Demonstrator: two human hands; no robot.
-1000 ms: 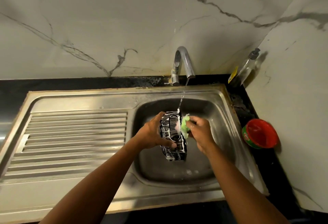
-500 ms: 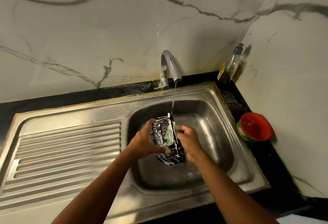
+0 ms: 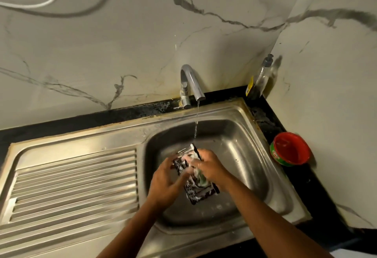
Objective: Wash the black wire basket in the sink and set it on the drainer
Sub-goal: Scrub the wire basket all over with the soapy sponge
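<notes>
Your left hand (image 3: 165,181) grips the foamy black wire basket (image 3: 192,193), your right hand (image 3: 212,169) holds the sponge (image 3: 202,179); the foam may make the basket slip.

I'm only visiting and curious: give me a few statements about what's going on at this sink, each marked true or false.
1. Water runs from the tap. True.
2. The basket lies on the drainer. False: it is held over the sink bowl.
3. The left hand grips the basket. True.
4. The right hand is empty. False: it holds a green scrubber against the soapy basket.
5. The red tub stands left of the sink. False: it stands on the counter to the right.
</notes>
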